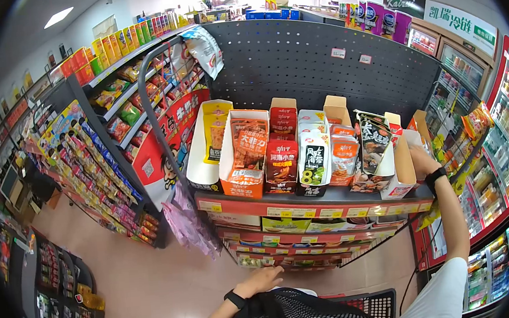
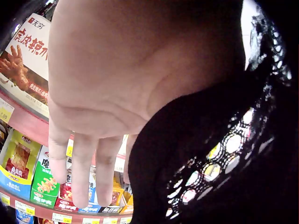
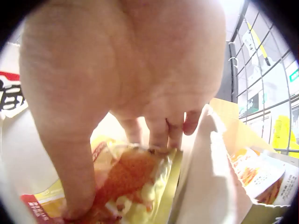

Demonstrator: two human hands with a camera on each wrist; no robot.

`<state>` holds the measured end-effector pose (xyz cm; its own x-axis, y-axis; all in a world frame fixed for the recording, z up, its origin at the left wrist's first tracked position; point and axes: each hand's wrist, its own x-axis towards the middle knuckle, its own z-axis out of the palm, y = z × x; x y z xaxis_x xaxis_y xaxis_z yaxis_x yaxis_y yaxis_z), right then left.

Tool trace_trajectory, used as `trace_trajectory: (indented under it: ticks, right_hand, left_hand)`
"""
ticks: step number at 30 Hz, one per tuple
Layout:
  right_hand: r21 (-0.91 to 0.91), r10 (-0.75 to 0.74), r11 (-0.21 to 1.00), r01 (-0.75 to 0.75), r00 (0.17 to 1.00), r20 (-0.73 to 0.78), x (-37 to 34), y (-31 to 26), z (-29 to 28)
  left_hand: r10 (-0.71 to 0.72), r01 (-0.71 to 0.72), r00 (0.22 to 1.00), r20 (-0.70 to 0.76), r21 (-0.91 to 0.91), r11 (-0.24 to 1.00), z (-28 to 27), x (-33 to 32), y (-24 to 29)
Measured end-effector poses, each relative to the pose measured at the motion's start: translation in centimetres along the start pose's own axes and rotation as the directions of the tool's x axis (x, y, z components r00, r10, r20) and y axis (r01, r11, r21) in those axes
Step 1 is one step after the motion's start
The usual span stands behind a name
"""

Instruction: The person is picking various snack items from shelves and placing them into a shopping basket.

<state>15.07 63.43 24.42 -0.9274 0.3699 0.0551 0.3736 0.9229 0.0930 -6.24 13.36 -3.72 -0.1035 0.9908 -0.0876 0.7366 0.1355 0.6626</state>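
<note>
My right hand (image 1: pixel 422 161) reaches into an open white carton at the right end of the shelf top. In the right wrist view the thumb (image 3: pixel 77 186) lies on the front of a yellow snack packet (image 3: pixel 133 182) with a reddish food picture. The other fingers go down behind its top edge, so the hand pinches it. The packet's lower part is hidden in the carton. My left hand (image 1: pixel 259 283) hangs low in front of my body, its fingers (image 2: pixel 83 172) straight and holding nothing. Black mesh cloth (image 2: pixel 201 163) lies beside it.
Open display boxes of snack packets (image 1: pixel 282 162) line the shelf top (image 1: pixel 324 196). A dark pegboard (image 1: pixel 313 63) rises behind them. A wire grid (image 3: pixel 266 70) stands close on the right. Pink plastic bags (image 1: pixel 187 222) hang at the left corner. A black basket (image 1: pixel 376 303) is below me.
</note>
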Motion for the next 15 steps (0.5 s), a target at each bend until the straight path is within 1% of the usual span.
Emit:
trace_trajectory:
  ticks: [1,2,3,4,5,6,7,8,10,11,12,14,15]
  right_hand:
    - [0.041,0.022,0.999,-0.018,0.993,-0.12,-0.6,-0.9,-0.2]
    - [0.037,0.028,0.999,-0.023,0.993,-0.116,-0.8,-0.6,-0.1]
    - [-0.006,0.009,1.0,-0.011,0.981,-0.196,-0.8,0.3,0.1]
    - [-0.051,-0.013,0.999,-0.001,0.962,-0.273,-0.7,0.8,-0.1]
    - [0.045,0.104,0.994,-0.096,0.972,-0.21,-0.3,-0.5,-1.9]
    - [-0.003,0.019,1.0,-0.021,0.943,-0.333,-0.7,-0.3,-2.2]
    - [-0.032,0.072,0.995,-0.089,0.928,-0.366,-1.2,-1.1,-3.3]
    - [-0.059,0.122,0.986,-0.158,0.909,-0.399,-1.8,-2.4,-4.8]
    - [-0.044,0.248,0.948,-0.314,0.82,-0.515,-2.5,-4.0,-6.7]
    - [-0.047,0.246,0.942,-0.333,0.776,-0.581,-3.1,-4.7,-7.5]
    - [-0.042,0.261,0.925,-0.378,0.711,-0.652,-4.0,-5.6,-8.4]
    - [0.005,0.256,0.918,-0.396,0.585,-0.77,-5.9,-8.1,-10.0]
    - [0.05,0.27,0.92,-0.39,0.533,-0.802,-7.0,-10.2,-10.9]
  left_hand:
    - [0.006,-0.006,1.0,0.003,-0.004,1.0,0.2,-0.2,-0.5]
    - [-0.025,0.025,1.0,0.015,-0.014,1.0,0.2,-0.5,-1.2]
    - [-0.055,0.056,0.998,0.027,-0.024,0.998,0.4,-0.7,-1.7]
    - [-0.049,0.05,0.998,0.031,-0.027,0.998,0.1,-0.9,-1.6]
    - [-0.067,0.067,0.998,0.005,-0.04,0.997,-0.6,-1.1,-1.1]
    - [-0.073,0.073,0.997,-0.006,-0.045,0.996,-1.6,-1.2,-0.8]
    - [-0.086,0.086,0.996,0.007,-0.057,0.995,-2.5,-1.3,-0.5]
    - [-0.068,0.069,0.997,0.026,-0.051,0.996,-2.5,-1.2,-1.0]
    - [0.012,-0.015,0.999,-0.049,-0.06,0.998,-2.4,-1.2,-2.3]
    - [0.03,-0.032,0.999,-0.03,-0.053,0.998,-2.7,-1.4,-2.5]
    - [0.039,-0.041,0.998,-0.042,-0.06,0.997,-3.0,-1.4,-2.7]
    - [0.071,-0.073,0.997,-0.036,-0.061,0.995,-4.0,-1.6,-2.8]
    - [0.072,-0.074,0.997,-0.032,-0.081,0.994,-4.4,-1.8,-2.7]
